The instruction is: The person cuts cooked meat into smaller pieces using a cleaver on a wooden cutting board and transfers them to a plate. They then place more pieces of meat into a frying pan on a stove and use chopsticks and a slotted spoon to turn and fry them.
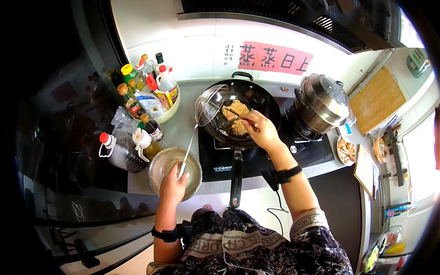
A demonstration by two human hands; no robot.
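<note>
My left hand [174,185] grips the handle of a wire skimmer [210,106], whose mesh bowl hangs over the left rim of a black wok [266,99]. Below that hand is a metal mixing bowl [158,161] with pale residue on its inner wall. In my right hand [261,130] are dark chopsticks [235,112], their tips at a golden battered piece [237,106] frying in oil. A second fried piece [239,128] lies just nearer to me, partly hidden by my fingers. The wok's long black handle [236,175] points towards me.
A lidded steel steamer pot [318,106] stands on the right of the black cooktop [220,160]. Left of the wok, a cream basket [172,110] holds several bottles, with an oil jug [125,154] nearby. A plate of food [346,151] sits at right. A range hood [261,20] overhangs.
</note>
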